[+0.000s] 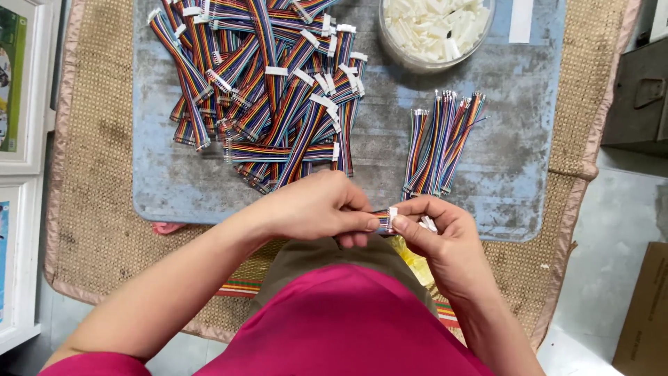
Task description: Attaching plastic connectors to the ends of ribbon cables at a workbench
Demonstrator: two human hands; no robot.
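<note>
The left hand (316, 205) is closed, with thumb and fingers pinched on a short rainbow ribbon cable (382, 221), which it holds at the near edge of the board. The right hand (435, 233) meets it from the other side; its thumb and forefinger are pressed together on the small white connector (392, 218) that sits at the end of this cable. Some more white pieces show inside the right palm, but I cannot tell how many. The two hands touch each other at the fingertips, just above the person's lap, where a pink garment (341, 327) and a piece of olive cloth are visible.

Just beyond the right hand, a small bundle of loose cables (438, 143) without connectors lies on the blue-grey board (515, 139), the bare wire ends pointing away from the person. To the left of it, well apart, there is a big heap of finished cables (264, 90) with white connectors on the ends. At the far edge of the board stands a clear round tub (435, 31) full of white connector housings. The board rests on a woven straw mat (97, 160) with a pink border. A brown cardboard box (643, 313) stands on the floor at the right.
</note>
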